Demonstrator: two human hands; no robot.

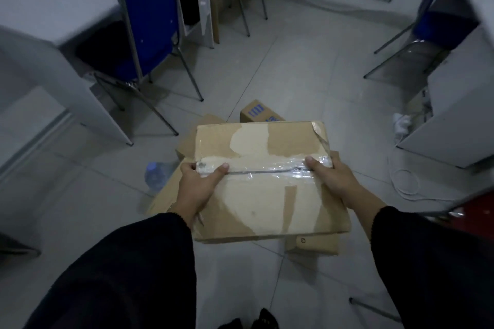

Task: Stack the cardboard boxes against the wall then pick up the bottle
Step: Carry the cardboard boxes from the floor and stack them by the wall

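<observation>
A flat taped cardboard box (267,195) with torn paper patches is held up in front of me. My left hand (196,189) grips its left edge, thumb on top. My right hand (331,177) grips its right edge the same way. Under it on the floor lie more cardboard boxes: a flat one (165,195) at the left, another (315,244) at the lower right, and a small box with blue print (260,113) behind. A clear plastic bottle with a blue cap (156,175) lies on the floor left of the boxes.
A blue chair with metal legs (149,29) stands by a white desk (40,8) on the left. Another blue chair (438,29) and a white cabinet (454,115) are on the right. A white cable (406,181) lies on the tiled floor.
</observation>
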